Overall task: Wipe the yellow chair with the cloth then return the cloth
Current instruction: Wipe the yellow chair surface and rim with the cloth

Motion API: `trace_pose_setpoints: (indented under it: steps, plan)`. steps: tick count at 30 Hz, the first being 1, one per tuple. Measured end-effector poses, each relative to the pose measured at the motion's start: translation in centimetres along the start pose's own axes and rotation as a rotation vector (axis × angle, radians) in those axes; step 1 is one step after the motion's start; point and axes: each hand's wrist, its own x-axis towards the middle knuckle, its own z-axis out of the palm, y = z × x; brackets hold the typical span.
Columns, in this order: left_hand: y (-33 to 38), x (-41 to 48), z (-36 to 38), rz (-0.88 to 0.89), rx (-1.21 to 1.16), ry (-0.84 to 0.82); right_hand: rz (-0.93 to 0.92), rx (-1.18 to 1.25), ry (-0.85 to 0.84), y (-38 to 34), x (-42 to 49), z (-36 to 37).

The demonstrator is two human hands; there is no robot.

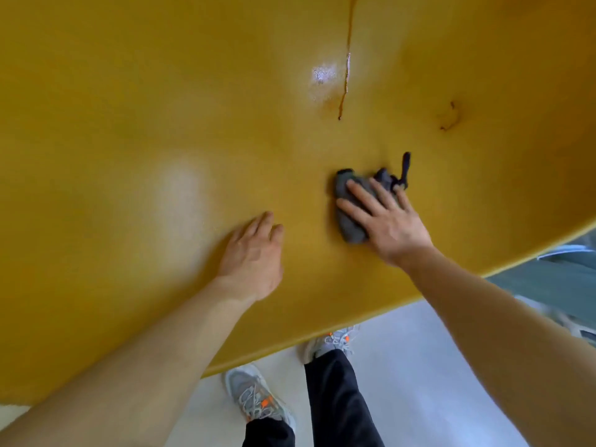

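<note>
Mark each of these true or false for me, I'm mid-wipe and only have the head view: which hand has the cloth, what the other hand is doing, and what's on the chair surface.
1. The right hand presses the grey cloth flat on the yellow chair. True.
2. The left hand holds a second cloth. False: it is empty, resting on the chair.
3. A dark crack runs down the surface above the cloth. True.
4. The cloth covers the crack. False: it lies below it, apart.
</note>
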Motion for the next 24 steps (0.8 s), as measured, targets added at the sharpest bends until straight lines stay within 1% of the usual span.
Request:
trace_pose_setpoints:
  steps: [1,2,3,4,5,6,8,10,11,12,13,17,18,20,21,22,24]
  plan:
    - [0.4,0.5,-0.1,0.005,-0.017,-0.001,0.202,0.029,-0.001,1.7,0.7,-0.3]
    - [0.8,0.9,-0.3,0.005,-0.033,-0.003,0.367,0.091,-0.003,2.0,0.7,-0.6]
    - [1.2,1.3,-0.5,0.003,-0.045,-0.002,0.471,0.137,0.0,0.8,-0.1,-0.6]
    - [1.7,1.7,-0.7,0.0,-0.053,0.004,0.486,0.159,0.008,-1.3,-1.5,-0.3]
    - [2.1,2.0,-1.0,-0.003,-0.059,0.01,0.425,0.179,0.012,-4.0,-3.6,0.1]
    - [2.6,2.3,-1.2,-0.009,-0.071,0.014,0.311,0.2,0.004,-6.5,-6.1,0.4]
    - [3.7,2.8,-1.6,-0.022,-0.095,0.0,0.017,0.215,-0.059,-8.4,-9.9,0.7]
    - [4.9,3.2,-1.9,-0.021,-0.107,-0.035,-0.246,0.159,-0.109,-5.0,-9.5,0.4]
    - [5.6,3.5,-2.1,-0.006,-0.1,-0.062,-0.324,0.089,-0.117,-2.4,-8.4,0.3]
    - [6.3,3.9,-2.3,0.008,-0.091,-0.078,-0.353,0.016,-0.113,0.5,-7.0,0.0]
    - [6.9,4.4,-2.6,0.008,-0.085,-0.081,-0.317,-0.047,-0.099,3.8,-5.3,-0.6]
    - [9.1,6.9,-4.6,-0.04,-0.151,-0.035,0.027,-0.274,0.094,17.1,2.1,-6.3]
    - [9.7,7.6,-5.2,-0.04,-0.163,-0.002,0.126,-0.296,0.144,18.5,3.6,-7.8]
    - [10.9,8.9,-6.3,-0.056,-0.196,0.086,0.275,-0.266,0.224,17.9,5.7,-8.9]
    - [11.5,9.5,-6.8,-0.078,-0.221,0.121,0.272,-0.224,0.224,16.5,5.7,-8.3]
    - [12.0,10.0,-7.3,-0.102,-0.245,0.142,0.19,-0.19,0.19,14.7,4.7,-6.8]
    - [13.0,10.5,-7.8,-0.13,-0.277,0.148,-0.07,-0.137,0.056,10.7,0.1,-2.8]
